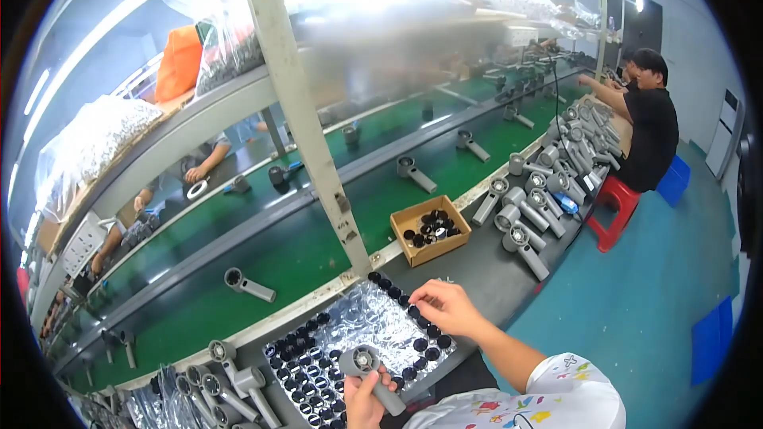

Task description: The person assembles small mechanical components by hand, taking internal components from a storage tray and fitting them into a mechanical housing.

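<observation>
My left hand grips a grey hair-dryer body by its handle, its round head tilted up over a clear plastic tray that holds several small black round caps. My right hand hovers over the tray's right end, fingers pinched together above the black caps; whether a cap is between them I cannot tell.
A cardboard box of black parts sits on the bench to the right. Grey dryer bodies lie in rows further right and at lower left. A green conveyor belt carries more. A white post stands ahead. A seated person works at far right.
</observation>
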A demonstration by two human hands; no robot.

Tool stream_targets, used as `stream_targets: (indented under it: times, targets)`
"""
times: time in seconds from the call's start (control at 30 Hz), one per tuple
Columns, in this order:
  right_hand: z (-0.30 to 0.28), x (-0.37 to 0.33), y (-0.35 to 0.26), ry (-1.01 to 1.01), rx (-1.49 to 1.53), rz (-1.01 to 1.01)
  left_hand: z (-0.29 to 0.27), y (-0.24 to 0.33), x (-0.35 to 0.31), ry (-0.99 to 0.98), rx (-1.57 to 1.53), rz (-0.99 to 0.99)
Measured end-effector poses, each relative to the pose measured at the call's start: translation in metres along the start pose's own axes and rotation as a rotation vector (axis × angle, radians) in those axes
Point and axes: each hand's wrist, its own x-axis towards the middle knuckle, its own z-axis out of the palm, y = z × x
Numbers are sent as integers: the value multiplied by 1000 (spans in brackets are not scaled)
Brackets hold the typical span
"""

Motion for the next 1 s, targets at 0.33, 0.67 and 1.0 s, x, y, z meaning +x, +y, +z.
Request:
stream_targets:
  times: [0.33,0.67,1.0]
  targets:
    - [19,4,-51,-134,126,-152,6,5,-4,18,37,-55]
    - [38,-5,-63,-320,154,-266,20,-5,-13,127,44,-70]
    - [47,-9,-58,-372,126,-267,14,-8,-1,-51,-6,-2]
